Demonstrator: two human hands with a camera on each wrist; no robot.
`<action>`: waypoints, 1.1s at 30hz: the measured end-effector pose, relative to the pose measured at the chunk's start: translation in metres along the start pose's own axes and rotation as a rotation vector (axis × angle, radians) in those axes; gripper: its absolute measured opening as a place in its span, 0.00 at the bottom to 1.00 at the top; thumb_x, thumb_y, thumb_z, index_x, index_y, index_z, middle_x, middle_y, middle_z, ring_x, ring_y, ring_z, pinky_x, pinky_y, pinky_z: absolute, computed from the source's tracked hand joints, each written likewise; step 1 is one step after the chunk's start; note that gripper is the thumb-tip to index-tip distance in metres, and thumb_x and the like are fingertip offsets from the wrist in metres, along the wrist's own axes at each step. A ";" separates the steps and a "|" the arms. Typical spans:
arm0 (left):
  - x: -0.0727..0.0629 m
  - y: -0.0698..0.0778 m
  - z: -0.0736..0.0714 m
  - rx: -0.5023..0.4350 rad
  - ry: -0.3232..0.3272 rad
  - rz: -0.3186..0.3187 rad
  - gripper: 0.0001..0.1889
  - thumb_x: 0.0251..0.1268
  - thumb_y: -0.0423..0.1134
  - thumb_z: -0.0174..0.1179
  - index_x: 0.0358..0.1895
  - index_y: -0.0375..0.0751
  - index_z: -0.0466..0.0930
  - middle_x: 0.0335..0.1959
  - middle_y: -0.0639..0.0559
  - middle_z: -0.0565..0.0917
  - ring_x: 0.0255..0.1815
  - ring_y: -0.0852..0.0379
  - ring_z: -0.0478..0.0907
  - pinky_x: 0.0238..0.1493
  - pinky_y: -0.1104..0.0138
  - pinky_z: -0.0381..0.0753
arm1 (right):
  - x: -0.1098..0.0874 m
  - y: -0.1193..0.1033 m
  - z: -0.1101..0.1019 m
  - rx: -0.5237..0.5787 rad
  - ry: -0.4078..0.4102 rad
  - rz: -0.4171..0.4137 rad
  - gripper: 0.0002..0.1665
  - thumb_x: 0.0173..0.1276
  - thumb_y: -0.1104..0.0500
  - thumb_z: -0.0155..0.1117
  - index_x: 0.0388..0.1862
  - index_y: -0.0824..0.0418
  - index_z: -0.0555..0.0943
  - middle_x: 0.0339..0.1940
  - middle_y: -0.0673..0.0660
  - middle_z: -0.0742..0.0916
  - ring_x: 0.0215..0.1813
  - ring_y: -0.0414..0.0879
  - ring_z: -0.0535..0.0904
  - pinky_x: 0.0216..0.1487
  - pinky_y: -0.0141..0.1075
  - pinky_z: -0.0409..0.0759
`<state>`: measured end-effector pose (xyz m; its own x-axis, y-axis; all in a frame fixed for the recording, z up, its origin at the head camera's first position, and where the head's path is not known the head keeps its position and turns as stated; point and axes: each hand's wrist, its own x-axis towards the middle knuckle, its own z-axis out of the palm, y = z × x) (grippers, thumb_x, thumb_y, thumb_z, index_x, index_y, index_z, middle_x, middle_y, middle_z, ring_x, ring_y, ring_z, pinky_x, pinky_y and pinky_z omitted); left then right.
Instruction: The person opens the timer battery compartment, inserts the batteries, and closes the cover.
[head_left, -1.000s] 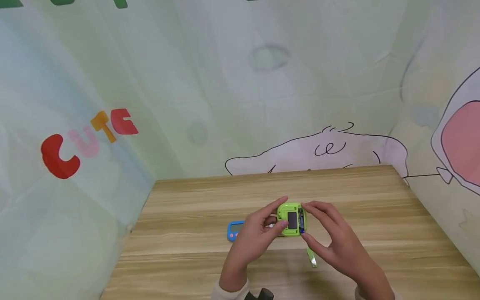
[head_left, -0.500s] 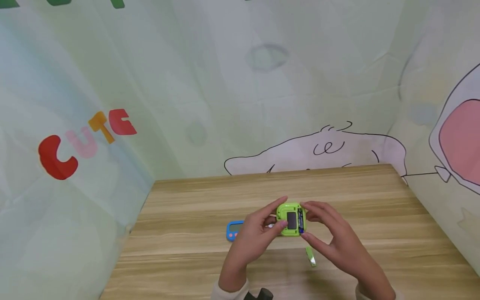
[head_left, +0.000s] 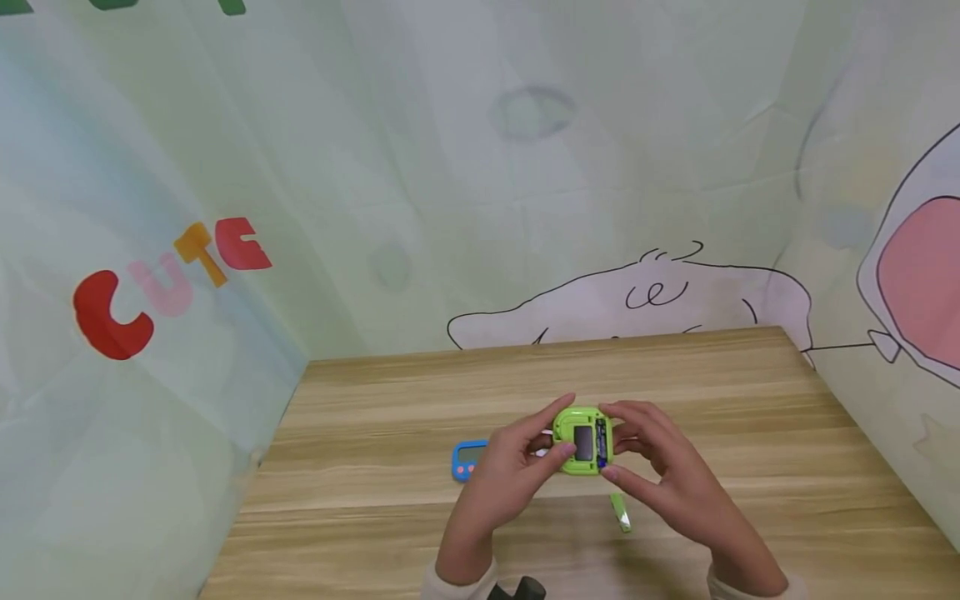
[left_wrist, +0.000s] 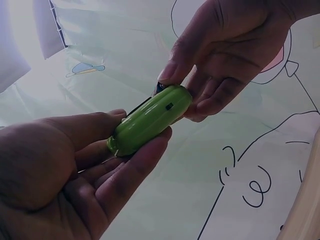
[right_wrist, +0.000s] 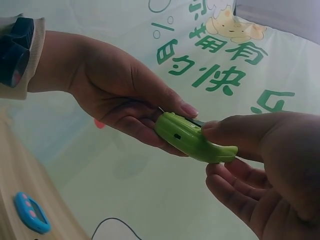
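Observation:
A green digital timer (head_left: 579, 467) is held up over the table, its back facing the head camera with a dark rectangular pad. My left hand (head_left: 504, 472) grips its left side, thumb on the back and fingers beneath. At the right side lies an uncovered battery slot with a dark and blue battery (head_left: 602, 443) in it. My right hand (head_left: 671, 477) pinches that side, its thumb at the battery's near end and its fingers at the far edge. From the left wrist, the timer's green edge (left_wrist: 150, 117) shows between both hands. A small green battery cover (head_left: 620, 512) lies on the table below.
A blue timer (head_left: 467, 460) with pink buttons lies on the wooden table (head_left: 360, 533), partly behind the left hand. A printed cloth backdrop (head_left: 420, 192) rises along the table's back and sides. A black wrist device (right_wrist: 15, 52) sits on the left sleeve.
The right fingers shift slightly at the timer's edge, and more of them show curled behind it. The left hand keeps its grip. The head view has drifted a little.

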<state>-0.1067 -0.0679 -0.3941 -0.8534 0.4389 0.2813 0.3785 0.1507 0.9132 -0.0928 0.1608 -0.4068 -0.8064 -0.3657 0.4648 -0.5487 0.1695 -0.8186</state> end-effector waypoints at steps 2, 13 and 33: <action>0.000 0.000 0.000 0.000 0.000 -0.003 0.27 0.70 0.43 0.59 0.71 0.60 0.67 0.54 0.52 0.82 0.45 0.60 0.83 0.38 0.68 0.84 | 0.000 0.002 0.000 0.011 -0.002 0.008 0.38 0.61 0.72 0.69 0.69 0.59 0.68 0.61 0.54 0.73 0.50 0.46 0.79 0.52 0.34 0.81; 0.001 0.001 0.002 -0.019 -0.002 -0.006 0.27 0.70 0.42 0.59 0.71 0.58 0.67 0.55 0.50 0.81 0.47 0.60 0.83 0.40 0.68 0.85 | 0.000 0.005 0.000 0.088 -0.015 0.045 0.36 0.64 0.71 0.66 0.69 0.58 0.66 0.56 0.56 0.77 0.48 0.47 0.80 0.48 0.34 0.82; 0.002 -0.003 0.004 -0.013 -0.011 0.014 0.28 0.69 0.41 0.60 0.71 0.56 0.67 0.53 0.51 0.81 0.46 0.60 0.83 0.39 0.69 0.84 | 0.000 0.002 0.007 0.146 0.040 0.146 0.30 0.68 0.68 0.62 0.67 0.61 0.66 0.52 0.59 0.77 0.46 0.49 0.78 0.48 0.32 0.81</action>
<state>-0.1086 -0.0636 -0.3977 -0.8440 0.4509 0.2904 0.3854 0.1334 0.9131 -0.0922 0.1547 -0.4104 -0.8848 -0.3095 0.3483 -0.3899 0.0826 -0.9171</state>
